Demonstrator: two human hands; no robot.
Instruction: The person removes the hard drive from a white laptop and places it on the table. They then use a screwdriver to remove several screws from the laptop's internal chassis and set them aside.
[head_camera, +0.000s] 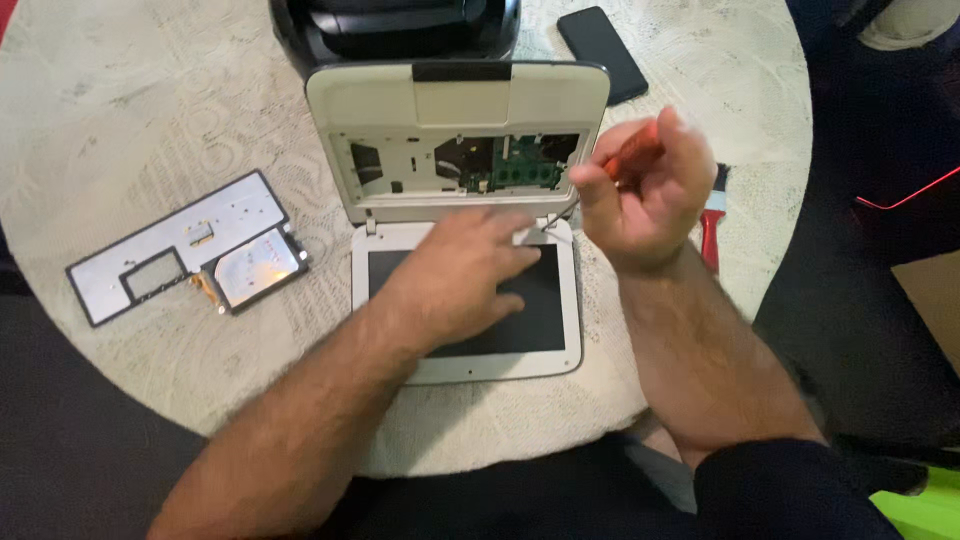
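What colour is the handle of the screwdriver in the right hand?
Orange; the screwdriver handle shows between the right hand's fingers in the head view.

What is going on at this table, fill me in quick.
A person sits at a round table with a small white laptop opened flat and its keyboard taken out, so the green circuit board shows. The left hand presses flat on the dark screen. The right hand holds an orange-handled screwdriver at the laptop's right hinge. The removed keyboard lies face down to the left; a black phone lies behind.
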